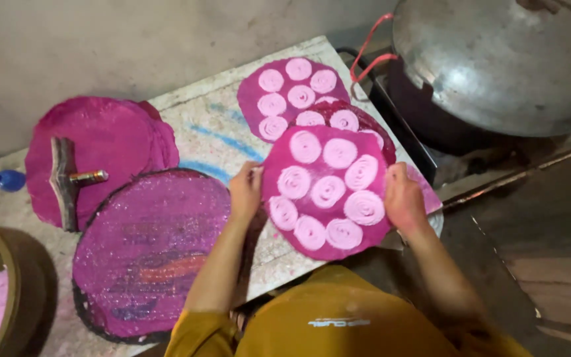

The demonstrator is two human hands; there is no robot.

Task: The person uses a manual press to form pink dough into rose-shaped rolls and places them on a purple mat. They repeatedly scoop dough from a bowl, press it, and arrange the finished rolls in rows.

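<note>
While both hands (246, 190) (403, 198) grip magenta disc (325, 192), spirals face up.

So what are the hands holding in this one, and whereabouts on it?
Both hold the round magenta disc topped with pale pink spirals: left hand on its left edge, right hand on its right edge.

A single head-worn camera looks steeply down from just above the person's chest, close to the work. It faces forward across the surface (199, 125), which fills the left and centre of the frame, toward a wall along the upper left. The floor lies at lower right.
</note>
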